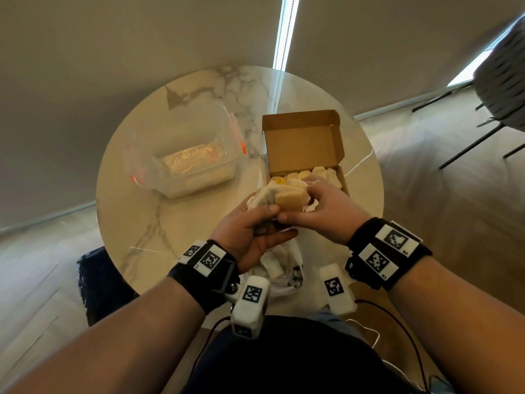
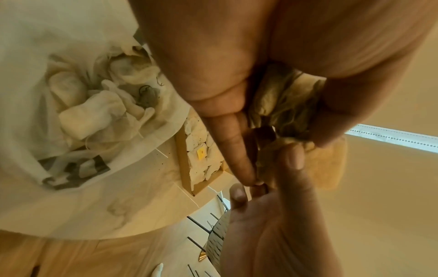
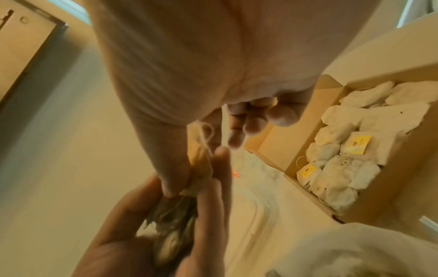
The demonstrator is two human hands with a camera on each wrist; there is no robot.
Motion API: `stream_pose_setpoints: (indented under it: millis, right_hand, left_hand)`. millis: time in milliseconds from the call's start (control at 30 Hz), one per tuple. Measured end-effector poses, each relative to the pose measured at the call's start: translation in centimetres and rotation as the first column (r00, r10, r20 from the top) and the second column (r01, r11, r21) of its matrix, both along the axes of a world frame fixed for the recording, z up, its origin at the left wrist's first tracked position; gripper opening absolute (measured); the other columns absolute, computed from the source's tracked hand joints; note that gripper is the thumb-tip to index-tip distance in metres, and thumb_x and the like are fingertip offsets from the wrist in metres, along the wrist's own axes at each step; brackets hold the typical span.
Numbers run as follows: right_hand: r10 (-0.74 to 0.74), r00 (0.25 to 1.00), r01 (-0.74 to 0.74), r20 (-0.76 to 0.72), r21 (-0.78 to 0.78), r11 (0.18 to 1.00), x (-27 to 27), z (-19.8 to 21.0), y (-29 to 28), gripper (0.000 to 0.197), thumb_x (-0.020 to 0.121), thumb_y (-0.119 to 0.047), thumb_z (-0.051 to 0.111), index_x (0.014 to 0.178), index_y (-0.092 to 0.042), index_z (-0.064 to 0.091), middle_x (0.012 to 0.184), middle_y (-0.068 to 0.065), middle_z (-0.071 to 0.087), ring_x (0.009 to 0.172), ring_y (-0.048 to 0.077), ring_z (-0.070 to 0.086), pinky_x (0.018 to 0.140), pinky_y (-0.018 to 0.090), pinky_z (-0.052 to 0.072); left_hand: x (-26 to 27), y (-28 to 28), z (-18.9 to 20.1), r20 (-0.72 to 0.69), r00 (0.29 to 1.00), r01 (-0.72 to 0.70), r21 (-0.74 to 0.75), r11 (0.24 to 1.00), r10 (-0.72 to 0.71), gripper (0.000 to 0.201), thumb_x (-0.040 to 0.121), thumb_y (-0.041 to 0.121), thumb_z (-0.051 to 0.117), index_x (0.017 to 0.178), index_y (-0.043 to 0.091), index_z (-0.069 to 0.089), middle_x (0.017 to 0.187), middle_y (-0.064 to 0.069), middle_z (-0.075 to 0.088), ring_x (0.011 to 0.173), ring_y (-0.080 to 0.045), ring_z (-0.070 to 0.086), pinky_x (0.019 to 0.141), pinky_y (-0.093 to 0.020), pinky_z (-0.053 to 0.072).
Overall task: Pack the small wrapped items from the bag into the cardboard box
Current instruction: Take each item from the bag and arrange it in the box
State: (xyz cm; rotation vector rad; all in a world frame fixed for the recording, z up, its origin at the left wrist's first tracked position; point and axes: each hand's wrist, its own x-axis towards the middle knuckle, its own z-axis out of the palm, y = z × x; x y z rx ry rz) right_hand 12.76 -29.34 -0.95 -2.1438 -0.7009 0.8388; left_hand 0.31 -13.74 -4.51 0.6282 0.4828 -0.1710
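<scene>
My left hand (image 1: 264,223) grips a bunch of small white wrapped items (image 1: 279,194) just above the table, in front of the cardboard box (image 1: 304,143). My right hand (image 1: 309,201) pinches one tan item (image 1: 289,203) at the edge of that bunch, thumb below and fingers above. The box stands open with its lid up, and several wrapped items (image 3: 343,150) with yellow tags lie in it. The white plastic bag (image 1: 287,275) lies at the table's near edge, below my hands. More wrapped items (image 2: 94,110) are inside it.
A clear plastic container (image 1: 187,160) with orange clips stands left of the box on the round marble table (image 1: 147,223). A grey chair (image 1: 502,81) stands at the far right on the wooden floor. A dark object (image 1: 96,282) sits beside the table's near left edge.
</scene>
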Motion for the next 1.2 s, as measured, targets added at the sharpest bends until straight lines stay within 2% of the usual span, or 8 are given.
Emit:
stream_pose_setpoints:
  millis: [200, 367, 533, 700, 800, 933, 1067, 1200]
  right_hand:
    - [-0.094, 0.995, 0.102, -0.046, 0.233, 0.967, 1.4, -0.8, -0.7, 0.062, 0.078, -0.029, 0.090, 0.127, -0.041, 0.055, 0.115, -0.004, 0.061, 0.092, 0.019, 0.068, 0.077, 0.035, 0.063]
    - [-0.015, 1.000, 0.018, -0.019, 0.207, 0.978, 4.1, -2.3, -0.9, 0.031, 0.078, -0.045, 0.082, 0.100, -0.028, 0.069, 0.101, -0.008, 0.070, 0.090, 0.013, 0.070, 0.081, 0.039, 0.062]
    - [0.061, 0.993, -0.038, -0.101, 0.213, 0.976, 7.1, -3.6, -1.5, 0.015, 0.090, -0.024, 0.079, 0.104, -0.018, 0.082, 0.115, -0.010, 0.071, 0.100, 0.001, 0.066, 0.083, 0.015, 0.055]
    - [0.068, 0.963, -0.012, -0.260, 0.210, 0.978, 10.0, -4.8, -2.4, 0.013, 0.095, -0.022, 0.075, 0.102, -0.031, 0.081, 0.093, -0.013, 0.074, 0.079, 0.010, 0.070, 0.071, 0.030, 0.063]
    - [-0.030, 0.897, 0.123, -0.441, 0.184, 0.975, 11.0, -5.8, -2.6, 0.013, 0.098, -0.021, 0.071, 0.107, -0.024, 0.080, 0.083, 0.003, 0.077, 0.074, 0.022, 0.070, 0.071, 0.039, 0.064]
    - [-0.161, 0.755, 0.307, -0.635, 0.125, 0.944, 11.7, -6.9, -2.9, 0.014, 0.101, -0.011, 0.065, 0.110, -0.007, 0.075, 0.097, 0.014, 0.079, 0.088, 0.026, 0.076, 0.070, 0.031, 0.062]
    - [-0.231, 0.702, 0.409, -0.674, 0.117, 0.905, 11.5, -7.5, -2.7, 0.009, 0.099, -0.005, 0.066, 0.105, -0.009, 0.072, 0.088, 0.015, 0.078, 0.075, 0.023, 0.074, 0.063, 0.030, 0.062]
    - [-0.293, 0.685, 0.497, -0.667, 0.134, 0.858, 11.0, -7.9, -1.8, 0.015, 0.094, 0.007, 0.066, 0.096, -0.007, 0.071, 0.087, 0.013, 0.078, 0.081, 0.023, 0.076, 0.068, 0.030, 0.064]
  left_hand:
    - [2.0, -0.2, -0.3, -0.030, 0.996, -0.077, 0.126, 0.989, 0.082, 0.042, 0.095, -0.001, 0.063, 0.136, 0.007, 0.060, 0.119, -0.020, 0.073, 0.103, -0.030, 0.075, 0.084, -0.039, 0.063]
    - [3.9, -1.1, -0.1, -0.103, 0.978, -0.160, 0.176, 0.971, 0.179, 0.035, 0.093, -0.001, 0.065, 0.127, 0.011, 0.065, 0.109, -0.015, 0.077, 0.094, -0.026, 0.077, 0.070, -0.033, 0.065]
    - [5.8, -2.4, -0.1, -0.196, 0.925, -0.281, 0.224, 0.933, 0.326, 0.026, 0.096, 0.009, 0.067, 0.122, 0.014, 0.068, 0.105, -0.015, 0.078, 0.086, -0.025, 0.077, 0.063, -0.031, 0.064]
    - [6.9, -2.8, -1.0, -0.252, 0.819, -0.454, 0.265, 0.851, 0.515, 0.024, 0.098, 0.011, 0.068, 0.121, 0.014, 0.064, 0.096, -0.010, 0.079, 0.082, -0.022, 0.078, 0.062, -0.029, 0.063]
    - [6.6, -2.7, -1.5, -0.276, 0.743, -0.551, 0.263, 0.792, 0.609, 0.026, 0.097, 0.010, 0.069, 0.123, 0.013, 0.064, 0.104, -0.014, 0.079, 0.088, -0.026, 0.079, 0.063, -0.030, 0.065]
    - [5.2, -1.7, -2.0, -0.287, 0.659, -0.639, 0.274, 0.719, 0.695, 0.038, 0.095, 0.011, 0.072, 0.132, 0.010, 0.061, 0.115, -0.019, 0.077, 0.099, -0.031, 0.078, 0.070, -0.034, 0.065]
    - [3.6, 0.0, -2.5, -0.292, 0.614, -0.677, 0.283, 0.680, 0.733, 0.033, 0.095, 0.010, 0.072, 0.127, 0.013, 0.062, 0.106, -0.015, 0.079, 0.095, -0.029, 0.079, 0.068, -0.033, 0.065]
    - [2.3, 1.8, -3.0, -0.313, 0.586, -0.685, 0.301, 0.664, 0.747, 0.035, 0.094, 0.009, 0.073, 0.128, 0.014, 0.063, 0.109, -0.015, 0.078, 0.097, -0.031, 0.079, 0.066, -0.033, 0.065]
